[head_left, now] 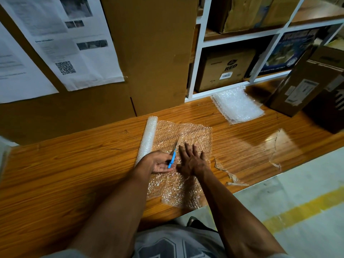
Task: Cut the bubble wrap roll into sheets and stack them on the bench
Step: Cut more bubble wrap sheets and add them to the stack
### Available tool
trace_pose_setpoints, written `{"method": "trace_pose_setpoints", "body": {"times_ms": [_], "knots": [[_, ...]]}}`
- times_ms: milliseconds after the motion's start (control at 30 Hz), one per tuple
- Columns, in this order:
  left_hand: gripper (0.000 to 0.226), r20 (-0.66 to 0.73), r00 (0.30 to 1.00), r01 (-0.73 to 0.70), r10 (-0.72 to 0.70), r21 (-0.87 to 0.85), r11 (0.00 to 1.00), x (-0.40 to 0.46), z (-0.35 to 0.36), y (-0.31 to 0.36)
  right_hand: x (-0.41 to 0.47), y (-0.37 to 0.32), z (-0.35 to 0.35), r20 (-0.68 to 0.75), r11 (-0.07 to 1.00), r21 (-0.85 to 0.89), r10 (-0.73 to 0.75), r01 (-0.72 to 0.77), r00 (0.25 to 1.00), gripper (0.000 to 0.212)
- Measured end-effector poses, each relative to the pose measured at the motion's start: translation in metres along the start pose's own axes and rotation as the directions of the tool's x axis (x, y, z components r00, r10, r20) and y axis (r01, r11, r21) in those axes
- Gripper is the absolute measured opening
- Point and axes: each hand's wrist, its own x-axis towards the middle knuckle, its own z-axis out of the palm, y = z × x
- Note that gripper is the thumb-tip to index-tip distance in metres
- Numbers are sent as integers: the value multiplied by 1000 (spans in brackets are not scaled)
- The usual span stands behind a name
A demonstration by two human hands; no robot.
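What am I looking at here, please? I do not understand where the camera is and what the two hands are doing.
The camera sits on a person's head and looks down, so both arms are their own. The left hand holds blue-handled scissors, cutting bubble wrap unrolled from a roll. The right hand lies flat on the wrap, fingers straight, to keep it still. All this rests on a wooden bench. Further right lies a stack of cut sheets, near cardboard boxes and shelves.
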Motion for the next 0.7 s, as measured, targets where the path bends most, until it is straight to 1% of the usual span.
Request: {"method": "trace_pose_setpoints", "body": {"times_ms": [133, 300, 433, 567, 667, 700], "knots": [[11, -2, 1000, -7, 7, -68, 998, 9, 1, 0, 3, 3, -5, 13, 1000, -6, 19, -19, 1000, 109], [16, 35, 999, 2, 1, -96, 995, 6, -1, 5, 6, 7, -10, 22, 999, -17, 44, -43, 999, 119], [14, 39, 999, 0, 3, -58, 998, 6, -4, 7, 12, 13, -13, 10, 997, -23, 67, -67, 998, 135], [22, 44, 999, 7, -5, -42, 999, 10, -4, 14, 17, 18, -15, 0, 997, -31, 69, -69, 998, 143], [13, 51, 999, 14, -12, -52, 999, 14, -4, 21, 21, 19, -15, -2, 998, -9, 63, -63, 998, 147], [13, 45, 999, 11, -9, -49, 999, 15, -3, 23, 21, 19, -16, 4, 998, -5, 63, -63, 998, 148]]}}
